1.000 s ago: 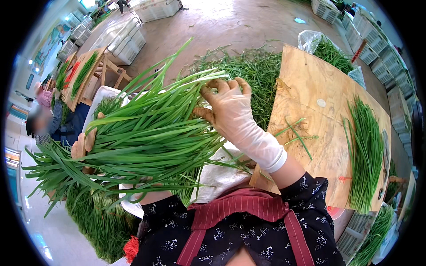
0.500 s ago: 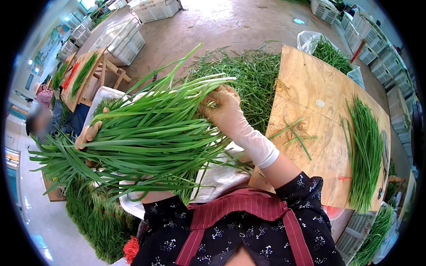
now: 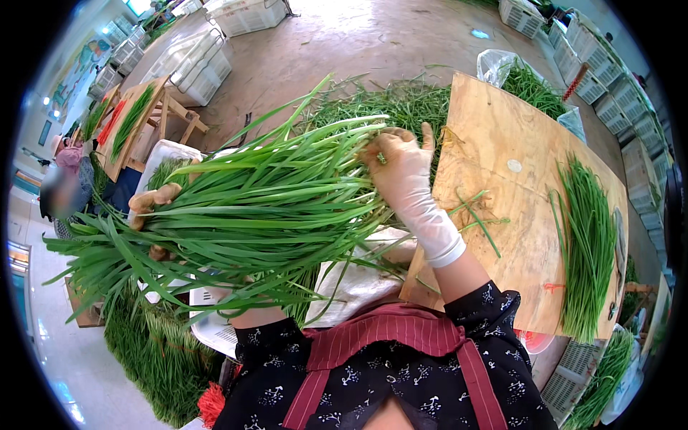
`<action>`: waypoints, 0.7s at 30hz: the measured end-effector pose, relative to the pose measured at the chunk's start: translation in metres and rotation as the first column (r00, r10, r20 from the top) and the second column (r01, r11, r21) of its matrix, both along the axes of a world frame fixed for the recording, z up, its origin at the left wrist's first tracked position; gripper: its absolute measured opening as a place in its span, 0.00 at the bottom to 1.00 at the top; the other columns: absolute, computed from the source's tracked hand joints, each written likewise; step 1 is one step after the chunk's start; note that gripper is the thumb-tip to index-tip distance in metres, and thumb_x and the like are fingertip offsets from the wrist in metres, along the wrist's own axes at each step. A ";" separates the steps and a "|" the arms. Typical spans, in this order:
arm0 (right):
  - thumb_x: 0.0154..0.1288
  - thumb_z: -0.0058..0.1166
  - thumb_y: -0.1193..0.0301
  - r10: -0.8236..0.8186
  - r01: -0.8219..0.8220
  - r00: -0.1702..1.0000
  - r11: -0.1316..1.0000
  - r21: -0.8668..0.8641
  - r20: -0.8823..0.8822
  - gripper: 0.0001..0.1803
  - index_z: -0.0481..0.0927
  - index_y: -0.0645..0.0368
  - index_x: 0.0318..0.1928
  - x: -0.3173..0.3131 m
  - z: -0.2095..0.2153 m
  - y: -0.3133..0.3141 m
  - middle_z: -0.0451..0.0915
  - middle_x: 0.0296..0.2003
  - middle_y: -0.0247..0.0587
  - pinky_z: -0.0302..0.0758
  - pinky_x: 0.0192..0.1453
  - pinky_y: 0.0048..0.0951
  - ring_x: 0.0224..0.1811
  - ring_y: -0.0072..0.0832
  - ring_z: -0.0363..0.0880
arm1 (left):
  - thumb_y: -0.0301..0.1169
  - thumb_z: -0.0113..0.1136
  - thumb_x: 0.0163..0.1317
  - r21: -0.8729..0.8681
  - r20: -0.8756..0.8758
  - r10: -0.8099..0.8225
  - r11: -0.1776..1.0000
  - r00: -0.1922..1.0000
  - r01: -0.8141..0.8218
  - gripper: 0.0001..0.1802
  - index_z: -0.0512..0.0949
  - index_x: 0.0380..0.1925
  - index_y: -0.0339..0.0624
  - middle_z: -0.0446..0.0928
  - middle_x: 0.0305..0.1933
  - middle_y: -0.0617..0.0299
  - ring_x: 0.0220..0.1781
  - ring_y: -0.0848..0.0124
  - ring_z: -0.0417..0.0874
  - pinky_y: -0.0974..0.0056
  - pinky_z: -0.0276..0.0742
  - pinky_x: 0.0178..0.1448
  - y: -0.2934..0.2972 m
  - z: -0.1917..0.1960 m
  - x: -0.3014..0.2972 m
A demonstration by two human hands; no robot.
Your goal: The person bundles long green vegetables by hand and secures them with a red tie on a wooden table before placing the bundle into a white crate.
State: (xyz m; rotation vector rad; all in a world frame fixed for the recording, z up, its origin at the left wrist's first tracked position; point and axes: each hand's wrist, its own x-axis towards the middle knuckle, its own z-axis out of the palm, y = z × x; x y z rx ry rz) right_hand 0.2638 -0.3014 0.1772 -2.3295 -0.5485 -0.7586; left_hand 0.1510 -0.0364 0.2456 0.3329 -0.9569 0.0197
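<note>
A large loose bunch of garlic chives (image 3: 265, 201) lies across my left forearm, pale stem ends to the right and leaf tips drooping left. My left hand (image 3: 154, 203), in a stained glove, wraps round the bunch from beneath near the leafy end; its palm is hidden. At the pale ends, my right hand (image 3: 405, 165), in a white glove with dirty fingers, has its fingers curled against the stems, and a small green piece shows between them. One of its digits points up.
A wooden board (image 3: 494, 150) to the right bears a tied chive bundle (image 3: 588, 244) and loose stalks. Beyond the bunch lies a heap of green trimmings (image 3: 401, 104). Bundled chives (image 3: 165, 351) are stacked at lower left. Crates (image 3: 190, 68) stand behind; a co-worker (image 3: 68, 190) is at far left.
My right hand has moved right along the pale stem ends, turning so one digit points up. My left fingers have shifted slightly up and right over the leaves.
</note>
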 end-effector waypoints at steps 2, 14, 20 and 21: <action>0.51 0.56 0.65 -0.068 0.065 0.994 0.997 -0.033 -0.080 0.05 0.77 0.48 0.22 0.011 -0.008 -0.017 0.79 0.25 0.30 0.48 0.64 0.53 0.41 0.30 0.76 | 0.21 0.54 0.51 0.013 -0.030 0.136 0.991 0.990 -0.136 0.17 0.72 0.42 0.49 0.62 0.57 0.74 0.57 0.78 0.61 0.64 0.60 0.65 0.020 -0.009 -0.003; 0.51 0.60 0.66 0.334 -0.337 0.934 0.941 0.000 -0.125 0.05 0.84 0.49 0.30 0.002 0.046 -0.009 0.79 0.27 0.33 0.69 0.41 0.30 0.30 0.30 0.75 | 0.28 0.50 0.56 0.044 -0.010 0.286 0.957 0.958 -0.286 0.17 0.67 0.47 0.45 0.63 0.56 0.64 0.56 0.68 0.69 0.58 0.63 0.63 0.049 -0.036 0.007; 0.52 0.56 0.59 0.309 -0.316 0.949 0.935 -0.161 -0.068 0.08 0.81 0.47 0.29 -0.022 0.060 0.033 0.77 0.28 0.32 0.62 0.50 0.37 0.36 0.31 0.75 | 0.26 0.50 0.56 -0.031 -0.008 0.195 0.980 0.981 -0.195 0.16 0.67 0.47 0.45 0.65 0.54 0.67 0.56 0.70 0.69 0.61 0.62 0.63 0.027 -0.025 0.018; 0.53 0.55 0.60 0.281 -0.282 0.959 0.941 -0.186 -0.033 0.07 0.80 0.47 0.28 -0.022 0.058 0.031 0.77 0.28 0.32 0.62 0.50 0.38 0.36 0.31 0.74 | 0.25 0.50 0.56 -0.036 -0.006 0.159 0.987 0.987 -0.159 0.16 0.67 0.47 0.45 0.65 0.54 0.67 0.56 0.70 0.69 0.62 0.62 0.63 0.029 -0.029 0.018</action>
